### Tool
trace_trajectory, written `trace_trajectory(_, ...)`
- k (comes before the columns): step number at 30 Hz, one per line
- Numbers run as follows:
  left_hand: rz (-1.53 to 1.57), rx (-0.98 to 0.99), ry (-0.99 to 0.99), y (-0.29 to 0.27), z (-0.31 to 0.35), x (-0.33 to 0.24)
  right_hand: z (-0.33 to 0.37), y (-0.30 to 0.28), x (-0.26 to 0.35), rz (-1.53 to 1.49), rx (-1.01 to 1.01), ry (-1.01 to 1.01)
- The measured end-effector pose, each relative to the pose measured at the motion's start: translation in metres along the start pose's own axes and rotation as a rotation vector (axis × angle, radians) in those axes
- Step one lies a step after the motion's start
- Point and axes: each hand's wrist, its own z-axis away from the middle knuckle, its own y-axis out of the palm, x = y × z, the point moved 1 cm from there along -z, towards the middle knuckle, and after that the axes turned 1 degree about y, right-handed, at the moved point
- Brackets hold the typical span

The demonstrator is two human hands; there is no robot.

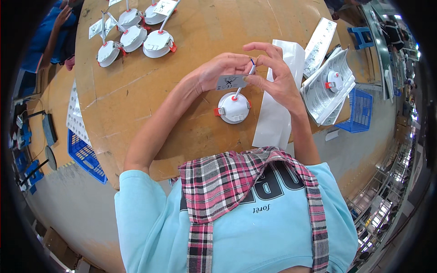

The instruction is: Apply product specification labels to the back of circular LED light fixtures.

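A round white downlight with orange-red spring clips lies on the table in front of me. Its white cable rises between my hands and ends in thin bare-looking wires, one of them blue. My left hand is curled round the upper cable, its fingers partly hidden behind a small silver label. With thumb and fingers my right hand pinches the label's right end beside the cable. The label lies across the cable, above the downlight; whether it is stuck on there cannot be seen.
Several labelled downlights stand at the far left of the brown table. A glossy white sheet lies right of my hands, beside a label strip and stacked printed sheets with another lamp picture or part. Blue crates flank the table; another person's hand shows far left.
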Motion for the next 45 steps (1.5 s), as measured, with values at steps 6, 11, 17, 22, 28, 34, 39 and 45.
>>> trace_trajectory(6, -0.268, -0.198, 0.056, 0.014, 0.015, -0.010, 0.005, 0.005, -0.009, 0.008, -0.103, 0.004)
trace_trajectory(11, -0.290, -0.337, 0.163, 0.014, 0.020, -0.012, 0.008, 0.012, -0.015, -0.058, -0.220, 0.028)
trace_trajectory(17, -0.248, -0.333, 0.241, 0.007, 0.023, -0.012, 0.009, 0.021, -0.020, -0.294, -0.300, 0.093)
trace_trajectory(22, -0.237, -0.341, 0.278, 0.007, 0.025, -0.012, 0.009, 0.023, -0.015, -0.385, -0.348, 0.198)
trace_trajectory(28, -0.251, -0.382, 0.282, 0.008, 0.028, -0.014, 0.007, 0.023, -0.015, -0.392, -0.375, 0.230)
trace_trajectory(34, -0.244, -0.394, 0.293, 0.013, 0.028, -0.018, 0.008, 0.023, -0.016, -0.403, -0.380, 0.257)
trace_trajectory(39, -0.278, -0.418, 0.296, 0.012, 0.031, -0.019, 0.006, 0.024, -0.015, -0.381, -0.381, 0.252)
trace_trajectory(45, -0.369, -0.445, 0.297, 0.014, 0.032, -0.022, 0.006, 0.023, -0.012, -0.379, -0.400, 0.288)
